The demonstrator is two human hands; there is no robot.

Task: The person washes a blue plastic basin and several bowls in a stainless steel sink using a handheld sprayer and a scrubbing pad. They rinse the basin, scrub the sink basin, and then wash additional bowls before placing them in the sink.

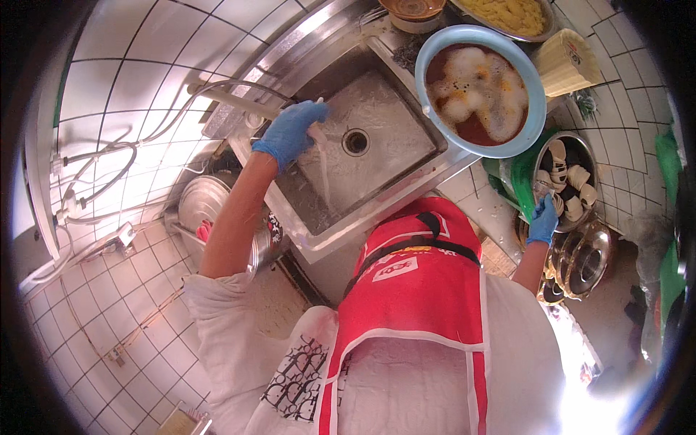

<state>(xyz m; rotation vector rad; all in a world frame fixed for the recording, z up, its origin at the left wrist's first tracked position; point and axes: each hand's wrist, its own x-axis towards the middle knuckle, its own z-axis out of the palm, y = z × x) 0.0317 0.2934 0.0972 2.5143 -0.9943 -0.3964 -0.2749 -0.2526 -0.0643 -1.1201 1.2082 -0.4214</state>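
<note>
My left hand (293,132), in a blue glove, is closed around the end of a faucet spout (319,130) over the left side of a stainless steel sink (375,117). Water runs down from it into the basin, whose round drain (356,142) is uncovered. Out to the right, my right hand (542,220), also gloved in blue, is at the near rim of a metal bowl (591,163) with white cups or small bowls (573,208). The fingers are around or against a pale or clear item there; which, I cannot tell.
A light-blue basin (535,117) of foamy reddish-brown liquid rests at the sink's right corner. Behind it are a metal bowl of yellow food (503,16) and a cream-coloured container (568,60). Metal lids (587,261) stand below the cup bowl. Hoses (163,119) run along the tiled wall.
</note>
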